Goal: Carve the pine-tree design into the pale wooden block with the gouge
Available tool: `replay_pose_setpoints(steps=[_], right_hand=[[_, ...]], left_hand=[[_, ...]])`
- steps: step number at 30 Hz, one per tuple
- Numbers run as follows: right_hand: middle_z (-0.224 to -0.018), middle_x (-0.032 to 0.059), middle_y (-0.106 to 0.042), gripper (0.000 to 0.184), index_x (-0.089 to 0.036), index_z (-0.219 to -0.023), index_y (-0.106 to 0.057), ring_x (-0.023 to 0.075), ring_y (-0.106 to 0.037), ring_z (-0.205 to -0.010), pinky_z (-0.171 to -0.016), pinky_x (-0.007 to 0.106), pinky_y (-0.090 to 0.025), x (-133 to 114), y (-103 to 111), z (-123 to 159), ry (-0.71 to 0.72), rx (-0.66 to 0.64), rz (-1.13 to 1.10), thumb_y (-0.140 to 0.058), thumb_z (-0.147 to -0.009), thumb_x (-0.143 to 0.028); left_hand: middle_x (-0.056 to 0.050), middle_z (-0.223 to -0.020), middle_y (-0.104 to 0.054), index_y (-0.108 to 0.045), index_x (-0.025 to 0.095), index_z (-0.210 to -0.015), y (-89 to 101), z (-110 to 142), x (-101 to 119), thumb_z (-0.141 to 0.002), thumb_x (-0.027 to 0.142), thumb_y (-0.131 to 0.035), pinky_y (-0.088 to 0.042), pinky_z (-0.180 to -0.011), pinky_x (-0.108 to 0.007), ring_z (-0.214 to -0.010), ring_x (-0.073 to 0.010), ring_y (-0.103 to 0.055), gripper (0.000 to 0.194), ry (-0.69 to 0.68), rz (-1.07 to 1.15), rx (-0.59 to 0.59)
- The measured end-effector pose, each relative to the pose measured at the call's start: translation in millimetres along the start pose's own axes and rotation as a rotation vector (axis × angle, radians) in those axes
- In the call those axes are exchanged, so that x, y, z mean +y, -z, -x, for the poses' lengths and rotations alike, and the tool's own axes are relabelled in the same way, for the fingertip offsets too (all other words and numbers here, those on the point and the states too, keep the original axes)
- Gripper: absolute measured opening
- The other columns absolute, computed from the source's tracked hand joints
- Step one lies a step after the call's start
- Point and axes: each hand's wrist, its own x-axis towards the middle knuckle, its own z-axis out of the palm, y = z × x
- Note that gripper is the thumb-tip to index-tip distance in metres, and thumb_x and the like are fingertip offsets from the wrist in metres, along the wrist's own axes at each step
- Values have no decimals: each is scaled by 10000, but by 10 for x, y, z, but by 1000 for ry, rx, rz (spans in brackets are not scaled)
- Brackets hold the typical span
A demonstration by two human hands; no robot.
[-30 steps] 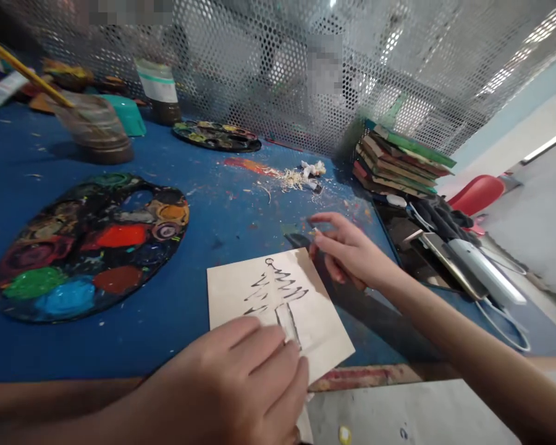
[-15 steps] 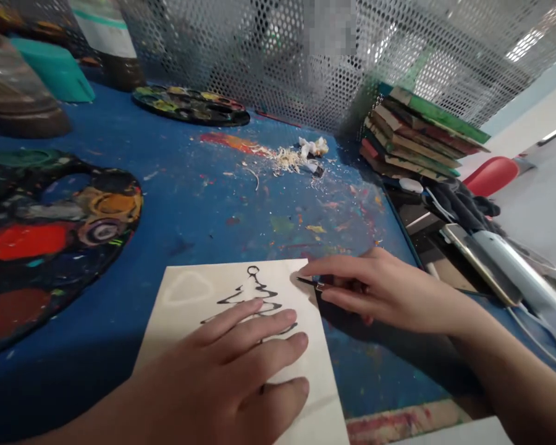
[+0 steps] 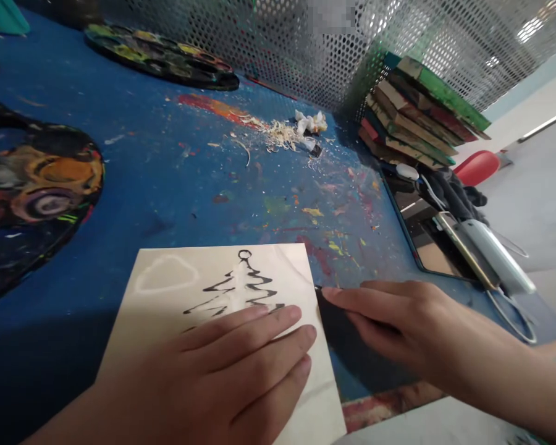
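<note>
A pale board (image 3: 125, 321) with a black line drawing of a fir tree (image 3: 259, 284) and a light carved cloud-like outline (image 3: 167, 272) lies on the blue table. My left hand (image 3: 241, 364) rests flat on it, fingers stretched out, covering the lower part of the drawing. To the right of the board, my right hand (image 3: 398, 315) is closed around a thin carving tool (image 3: 319, 287). Only the tool's dark tip shows, close to the board's right edge; the handle is hidden by the fingers.
Paint palettes (image 3: 69, 179) (image 3: 157, 55) stand at left and back. Pale shavings (image 3: 280, 134) and a crumpled tissue (image 3: 310, 122) lie ahead. A stack of painted boards (image 3: 417, 117) leans near the perforated metal screen (image 3: 269, 37). At right are a tablet (image 3: 412, 216), a phone (image 3: 466, 247) and a cable (image 3: 514, 327).
My right hand has drawn back from the board's top right corner, down along its right edge, with the carving tool. My left hand stays on the board. The view has shifted.
</note>
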Motion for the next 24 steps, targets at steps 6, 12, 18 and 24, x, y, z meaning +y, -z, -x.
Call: replay_pose_setpoints(steps=[6, 12, 18, 24], right_hand=[[-861, -6, -736, 314, -238, -1194, -617, 117, -695, -649, -564, 192, -533, -39, 105, 0, 16, 45, -86, -466, -954, -102], [-878, 18, -726, 250, -230, -1173, -621, 125, -675, -650, -505, 210, -484, -62, 119, -187, 19, -111, -120, -436, -1007, -204], [-862, 21, -727, 206, -236, -1071, -646, 118, -651, -612, -501, 208, -460, -102, 15, -382, 30, -1, -104, -453, -1015, -282], [-798, 11, -729, 228, -228, -880, -683, 106, -623, -595, -541, 208, -432, -163, -7, -558, 35, 132, -78, -485, -988, -255]], left_hand=[[85, -1291, -646, -618, 218, -1172, 21, -1, -5, -988, 199, -473, -316, -1192, -262, -1291, -118, -509, 235, -32, -49, -20], [72, -1259, -665, -624, 221, -1142, -7, 9, -5, -951, 65, -311, -282, -1186, -242, -1281, -104, -486, 398, -14, -46, -12], [72, -1208, -694, -696, 253, -1029, 27, -53, 35, -1003, 216, -422, -316, -1157, -221, -1183, -105, -556, 277, 18, 2, -59], [-39, -1320, -646, -662, 172, -1171, 154, -93, 45, -933, 320, -466, -375, -1148, -290, -1254, -186, -553, 342, 9, 97, -206]])
